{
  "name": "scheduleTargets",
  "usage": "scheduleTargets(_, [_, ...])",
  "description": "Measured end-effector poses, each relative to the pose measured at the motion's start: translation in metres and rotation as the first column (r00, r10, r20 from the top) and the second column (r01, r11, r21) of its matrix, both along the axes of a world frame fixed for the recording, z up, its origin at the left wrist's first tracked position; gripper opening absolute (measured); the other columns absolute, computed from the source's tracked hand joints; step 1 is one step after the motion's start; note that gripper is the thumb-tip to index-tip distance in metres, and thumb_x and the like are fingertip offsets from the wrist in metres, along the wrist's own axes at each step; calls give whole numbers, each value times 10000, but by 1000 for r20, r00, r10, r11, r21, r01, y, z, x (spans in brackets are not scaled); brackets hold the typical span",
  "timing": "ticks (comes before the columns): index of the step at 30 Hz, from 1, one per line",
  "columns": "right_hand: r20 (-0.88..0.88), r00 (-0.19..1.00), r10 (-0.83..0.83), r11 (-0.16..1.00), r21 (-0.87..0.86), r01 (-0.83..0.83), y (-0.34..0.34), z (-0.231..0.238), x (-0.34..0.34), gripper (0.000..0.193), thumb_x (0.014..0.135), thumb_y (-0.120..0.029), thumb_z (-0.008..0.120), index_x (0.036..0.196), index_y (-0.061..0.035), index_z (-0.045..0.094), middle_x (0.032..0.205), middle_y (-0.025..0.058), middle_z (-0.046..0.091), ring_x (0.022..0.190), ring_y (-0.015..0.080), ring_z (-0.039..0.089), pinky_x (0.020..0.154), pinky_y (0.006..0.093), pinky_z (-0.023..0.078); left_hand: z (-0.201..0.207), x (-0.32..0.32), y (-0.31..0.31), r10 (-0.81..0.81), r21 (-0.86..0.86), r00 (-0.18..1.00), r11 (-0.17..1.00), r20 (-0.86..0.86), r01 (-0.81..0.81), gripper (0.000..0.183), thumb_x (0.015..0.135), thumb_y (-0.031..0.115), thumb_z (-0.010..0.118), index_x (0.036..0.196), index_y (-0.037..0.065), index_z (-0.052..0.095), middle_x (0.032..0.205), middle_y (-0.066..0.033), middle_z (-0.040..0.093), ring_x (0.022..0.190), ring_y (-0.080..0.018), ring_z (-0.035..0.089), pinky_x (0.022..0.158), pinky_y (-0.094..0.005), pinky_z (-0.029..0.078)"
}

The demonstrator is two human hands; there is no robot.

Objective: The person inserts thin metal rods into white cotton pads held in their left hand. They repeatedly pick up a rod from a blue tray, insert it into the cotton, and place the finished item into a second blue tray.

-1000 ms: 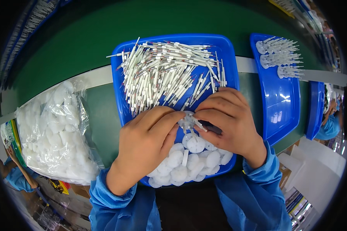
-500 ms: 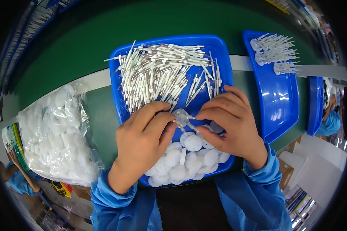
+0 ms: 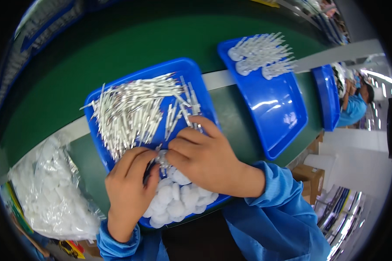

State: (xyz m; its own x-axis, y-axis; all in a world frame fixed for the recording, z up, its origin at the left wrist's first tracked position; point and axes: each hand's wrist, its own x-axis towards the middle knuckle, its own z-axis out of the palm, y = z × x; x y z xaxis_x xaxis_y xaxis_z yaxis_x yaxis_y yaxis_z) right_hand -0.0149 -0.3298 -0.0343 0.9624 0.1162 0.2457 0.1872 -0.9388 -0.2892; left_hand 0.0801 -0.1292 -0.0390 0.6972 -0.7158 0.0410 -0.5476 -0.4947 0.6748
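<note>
Translucent plastic meets your fingers [image 3: 137, 155]: your left hand [image 3: 128, 185] pinches one disc [image 3: 162, 160] over the tray [image 3: 185, 63], while your right hand [image 3: 207, 161] curls against it, grip hidden. You are likely fitting sticks [image 3: 130, 108], piled beyond, into it; the next move calls for a steady disc and straight push. Loose discs [image 3: 175, 208] lie just nearer you, studded discs [image 3: 259, 52] in the side tray [image 3: 270, 113].

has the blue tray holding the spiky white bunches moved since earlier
No: the blue tray crosses the pale strip at about the same place; only the view has turned.
</note>
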Motion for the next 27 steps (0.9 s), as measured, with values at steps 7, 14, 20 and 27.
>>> scheduleTargets(7, [163, 920, -356, 933, 128, 337, -94, 18, -26, 119, 836, -129, 874, 923, -151, 796, 1010, 31, 799, 968, 254, 760, 1012, 456, 537, -3, 4, 17, -21, -149, 991, 988, 136, 41, 277, 840, -66, 786, 1105, 13, 778, 1165, -123, 763, 824, -253, 712, 686, -334, 571])
scheduleTargets(14, [26, 642, -766, 642, -30, 766, -176, -4, -65, 142, 923, -184, 843, 1015, -77, 819, 1010, 95, 816, 781, 263, 779, 751, 379, 603, -6, 9, 20, -87, -190, 978, 974, 188, 123, 212, 870, -79, 770, 1058, 15, 796, 1088, -141, 784, 921, -315, 756, 799, -390, 609])
scheduleTargets(20, [94, 816, -571, 808, -112, 578, -164, 1, -67, 181, 940, -191, 824, 1045, -46, 800, 1135, 113, 813, 1056, 363, 765, 933, 438, 599, -17, 15, 23, -49, -233, 979, 968, 200, 96, 213, 856, -34, 834, 1056, 32, 804, 1095, -127, 789, 886, -294, 752, 716, -361, 599])
scheduleTargets(27, [51, 998, 24, 970, -241, -11, -79, 35, -14, 55, 899, -118, 755, 945, -111, 785, 1085, 53, 786, 1045, 244, 741, 976, 423, 570, -13, 28, 1, -101, 2, 928, 994, 359, 108, 212, 819, 91, 880, 901, 101, 685, 902, -69, 654, 774, -305, 688, 673, -406, 554])
